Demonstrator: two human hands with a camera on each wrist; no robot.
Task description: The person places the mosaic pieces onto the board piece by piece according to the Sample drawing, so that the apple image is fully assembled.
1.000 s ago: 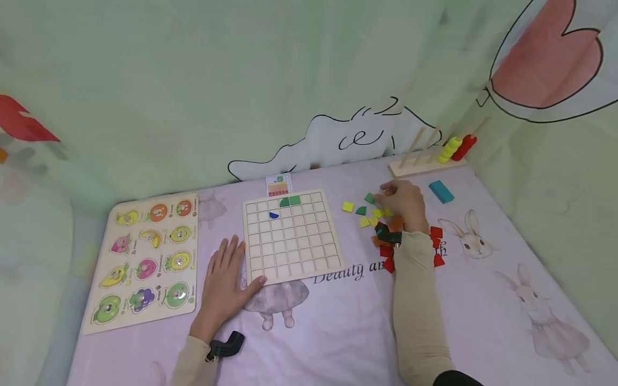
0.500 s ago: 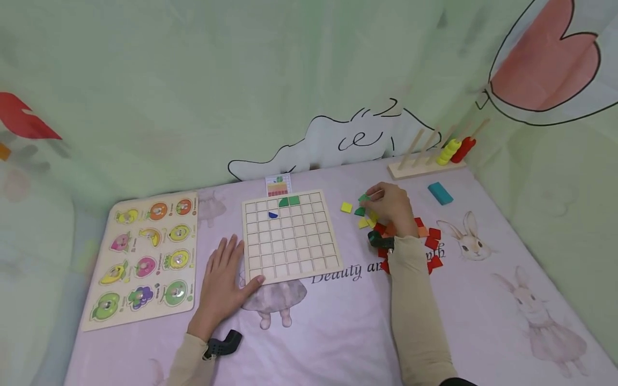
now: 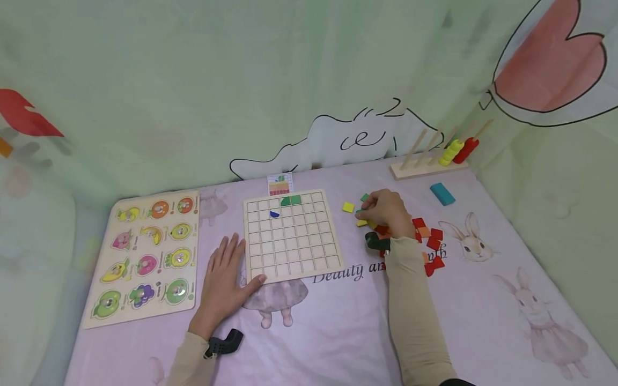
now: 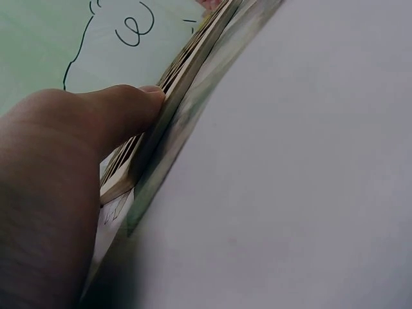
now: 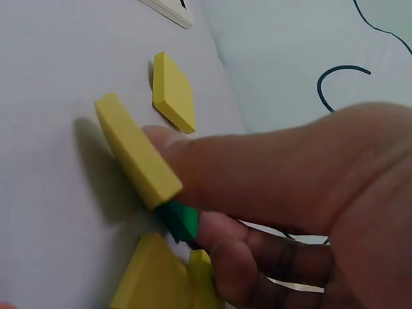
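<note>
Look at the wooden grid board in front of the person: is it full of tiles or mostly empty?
Mostly empty. The grid board holds only two green tiles in its top row and one blue tile just below; every other square shows bare wood.

Both arms wear long, close-fitting beige sleeves that end at the wrists. The left hand [image 3: 223,279] and right hand [image 3: 388,212] are bare, with no rings or gloves in sight. A small black camera [image 3: 227,344] with an angular, matte body is strapped to the left wrist. A like black camera [image 3: 376,240] sits at the right wrist. Near the right elbow a dark edge of clothing [image 3: 454,381] shows.
</note>
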